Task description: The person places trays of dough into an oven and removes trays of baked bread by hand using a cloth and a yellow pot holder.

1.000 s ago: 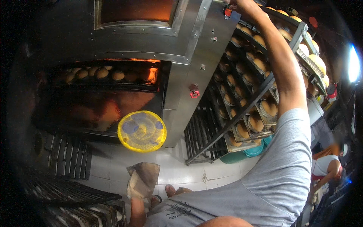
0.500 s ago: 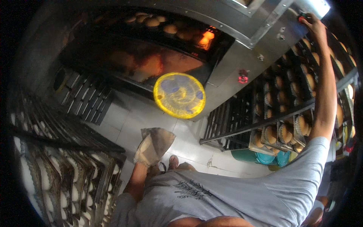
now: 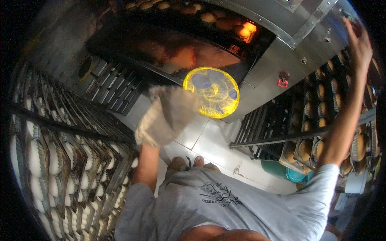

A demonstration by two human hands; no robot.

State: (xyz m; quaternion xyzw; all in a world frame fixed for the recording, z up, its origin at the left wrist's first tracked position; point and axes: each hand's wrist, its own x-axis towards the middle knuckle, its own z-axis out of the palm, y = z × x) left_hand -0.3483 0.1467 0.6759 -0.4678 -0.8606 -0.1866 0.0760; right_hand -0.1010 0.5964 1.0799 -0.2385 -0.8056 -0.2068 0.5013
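Note:
A stained beige cloth oven mitt [image 3: 167, 114] covers my left hand [image 3: 150, 138], whose fingers are hidden and which is slightly blurred. It is raised in front of the oven's lowered door [image 3: 161, 54]. Up at the right, my right arm stretches to the oven's steel front panel. My bare right hand [image 3: 358, 46] is there, fingers extended and apart, fingertips close to a dark switch [image 3: 346, 15]. Whether they touch it I cannot tell. Inside the glowing oven [image 3: 247, 30] sit several round breads [image 3: 209, 17].
At left stands a rack [image 3: 72, 130] of trays with pale dough pieces. Another rack [image 3: 273, 140] with browned breads stands at right, a teal bucket [image 3: 295, 174] beneath it. A round yellow mesh-covered fan [image 3: 211, 92] stands before the oven on white floor tiles [image 3: 197, 132].
My mitted left hand has risen toward the oven. My right hand's fingers, earlier curled at a red-and-dark control on the panel, are now extended. The whole view has shifted.

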